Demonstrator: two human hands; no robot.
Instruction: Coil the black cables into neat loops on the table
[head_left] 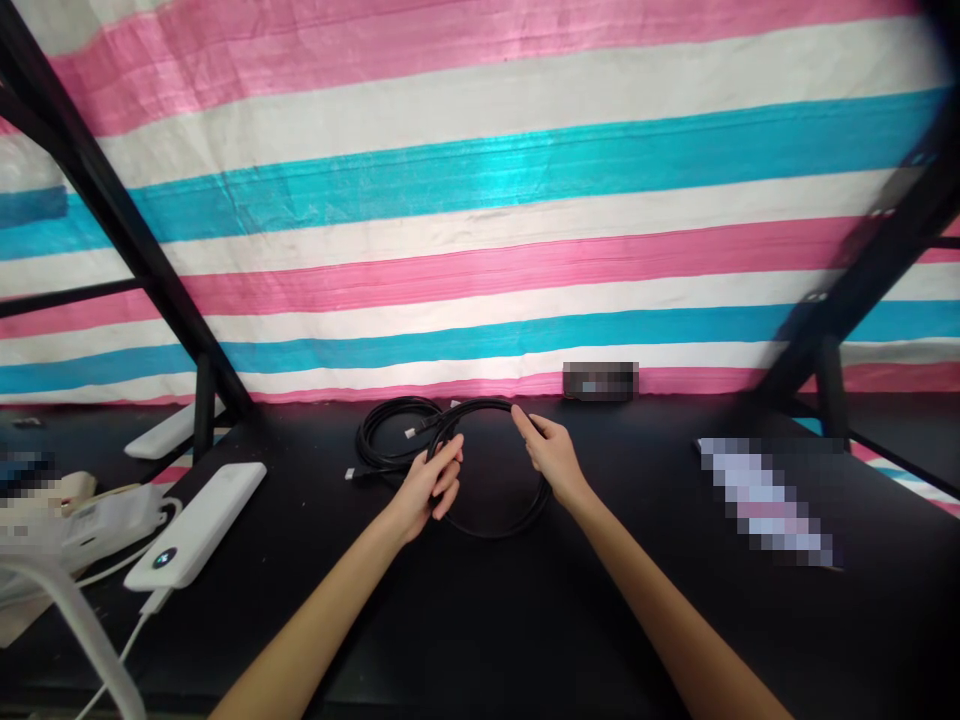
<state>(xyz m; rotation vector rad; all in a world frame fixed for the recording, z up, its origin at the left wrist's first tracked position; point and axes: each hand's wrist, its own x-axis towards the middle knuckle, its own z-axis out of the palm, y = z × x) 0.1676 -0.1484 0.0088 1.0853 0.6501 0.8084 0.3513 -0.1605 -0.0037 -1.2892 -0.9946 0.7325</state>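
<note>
Between my hands is a coiled black cable (491, 536), its loops forming a wide ring just over the dark tabletop. My left hand (431, 488) is closed round the ring's left side, some fingers curled. At the upper right of the ring, my right hand (551, 452) grips the loops, with the lower fingers partly hidden. Behind my left hand lies a second black cable coil (365, 430), partly covered by the ring. Two plugs with pale metal ends, one plug (415, 431) inside that coil and another plug (352, 474) to its left, point leftward.
A white power bank (199, 525) with a cable plugged in lies left, near white adapters (112, 520) and another white slab (165, 432). A blurred dark box (600, 382) stands at the back; a blurred flat item (769, 505) lies right. Black frame bars flank a striped sheet (480, 250).
</note>
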